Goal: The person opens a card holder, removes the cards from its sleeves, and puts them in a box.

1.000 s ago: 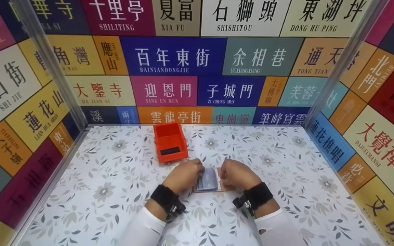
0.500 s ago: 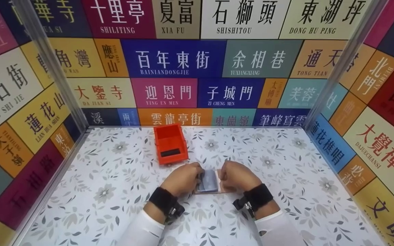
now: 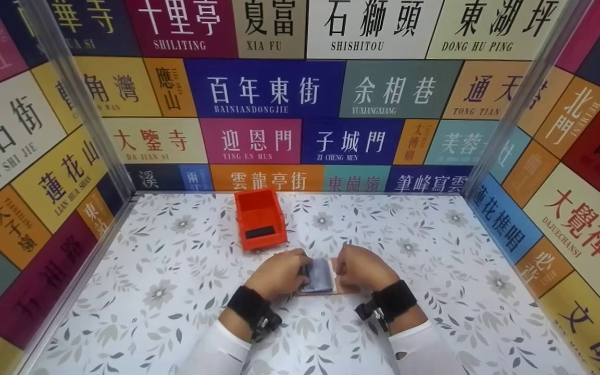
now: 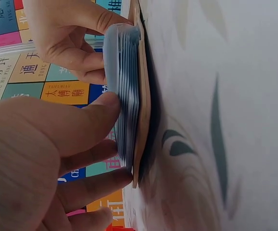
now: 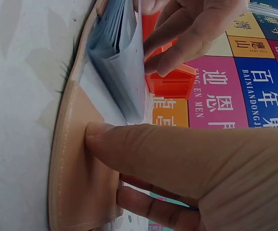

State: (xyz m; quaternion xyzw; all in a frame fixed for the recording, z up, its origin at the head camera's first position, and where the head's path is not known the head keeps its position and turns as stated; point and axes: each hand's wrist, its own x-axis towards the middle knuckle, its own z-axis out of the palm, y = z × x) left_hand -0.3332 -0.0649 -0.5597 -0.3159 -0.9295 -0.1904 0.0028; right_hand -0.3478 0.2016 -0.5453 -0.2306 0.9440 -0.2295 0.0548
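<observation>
An opened card holder lies on the table, with a tan leather cover (image 5: 81, 183) and a thick stack of clear bluish plastic sleeves (image 3: 322, 276). In the left wrist view the sleeves (image 4: 127, 96) show edge-on above the cover. My left hand (image 3: 280, 272) is at the holder's left side, its thumb on the sleeve edges and its fingers along their far end, pinching the stack. On the right side, my right hand (image 3: 361, 266) grips the cover flap, the thumb (image 5: 129, 142) pressed on its inner face and curled fingers at its edge.
An orange-red plastic bin (image 3: 259, 216) with a black strip on its front stands just beyond my left hand. The tabletop (image 3: 201, 323) has a leaf and flower pattern. Panels with coloured signs (image 3: 263, 86) enclose the back and sides. Both wrists wear black camera straps.
My left hand has shifted slightly, with its fingers drawn a little closer over the left edge of the sleeves. The right hand and the bin stay in place.
</observation>
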